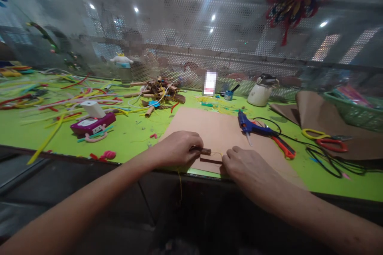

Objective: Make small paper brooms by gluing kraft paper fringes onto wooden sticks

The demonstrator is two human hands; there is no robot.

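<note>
My left hand (177, 148) is closed round a small brown roll (205, 151) at the near edge of a sheet of brown paper (218, 129). A thin yellow thread (218, 153) runs from the roll toward my right hand (243, 165), whose fingers are curled and pinched at the thread's other end. A flat dark brown strip (211, 160) lies on the paper between the two hands. More yellow thread (180, 183) hangs over the table edge below my left hand.
On the green table (134, 131) lie a blue glue gun (249, 126) with black cable, orange scissors (283, 147), yellow and red scissors (324, 139), a purple-and-white device (93, 121), several coloured strips, a pile of brown rolls (158, 91), a white kettle (261, 91) and a green basket (354, 111).
</note>
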